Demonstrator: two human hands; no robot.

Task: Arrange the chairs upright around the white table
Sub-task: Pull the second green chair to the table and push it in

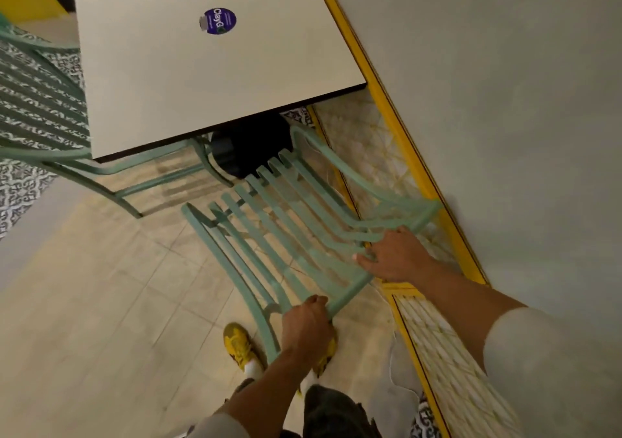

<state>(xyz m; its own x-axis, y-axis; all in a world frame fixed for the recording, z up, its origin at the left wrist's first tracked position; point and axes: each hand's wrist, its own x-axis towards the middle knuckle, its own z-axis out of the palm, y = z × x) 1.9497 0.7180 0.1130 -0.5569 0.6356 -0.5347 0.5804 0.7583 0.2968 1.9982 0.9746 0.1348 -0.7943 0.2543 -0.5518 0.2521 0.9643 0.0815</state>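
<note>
The mint slatted chair [289, 228] is gripped at its top rail beside the white table [161, 77], left hand [308, 326] wrapped shut, right hand [393, 257] curled over. A stiff, likely light metal frame is judged; rail ends are best held.

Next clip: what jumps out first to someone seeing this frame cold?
Both hands, left hand and right hand, grip the top rail of a mint-green slatted chair at centre. Above it sits the white table bearing a round purple sticker; a second green chair stands at left.
</note>
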